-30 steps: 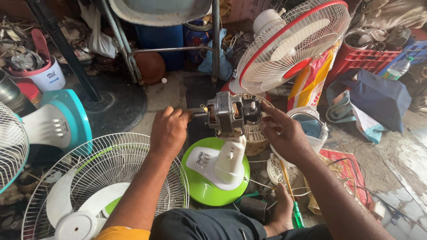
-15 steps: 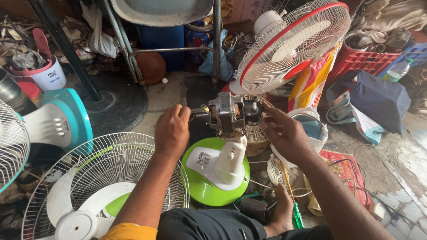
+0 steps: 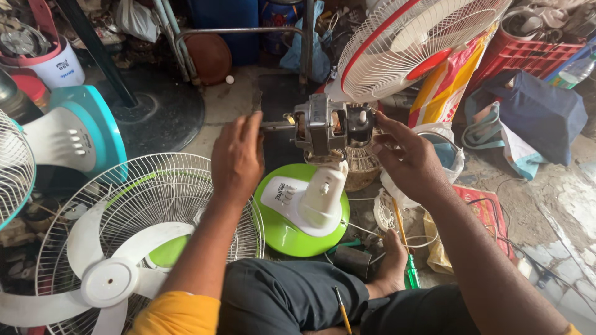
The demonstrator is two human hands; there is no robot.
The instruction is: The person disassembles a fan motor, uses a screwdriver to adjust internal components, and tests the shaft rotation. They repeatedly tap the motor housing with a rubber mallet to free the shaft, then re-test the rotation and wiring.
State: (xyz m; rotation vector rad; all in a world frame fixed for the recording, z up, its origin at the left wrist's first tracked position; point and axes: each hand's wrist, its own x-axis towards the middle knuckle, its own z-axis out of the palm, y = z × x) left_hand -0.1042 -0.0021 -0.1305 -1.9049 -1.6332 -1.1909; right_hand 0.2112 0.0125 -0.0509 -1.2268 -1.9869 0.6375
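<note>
A bare metal fan motor (image 3: 320,126) sits on top of a white stand neck (image 3: 323,195) that rises from a round green base (image 3: 282,226). Its thin shaft (image 3: 276,125) points left. My left hand (image 3: 239,158) is raised beside the shaft with fingers stretched out, fingertips at the shaft's end, holding nothing that I can see. My right hand (image 3: 406,158) grips the dark rear end of the motor, thumb below and fingers above. My legs in dark trousers lie below the base.
A white wire grille with white blades (image 3: 149,214) lies at lower left. A teal fan (image 3: 84,139) stands at left, a red-and-white caged fan (image 3: 422,43) at upper right. A green screwdriver (image 3: 410,273), a red crate (image 3: 534,59) and a blue bag (image 3: 546,111) are on the right.
My left hand has opened and lifted its fingers along the shaft; earlier they were curled around it. The right hand stays on the motor's rear. The view has shifted slightly.
</note>
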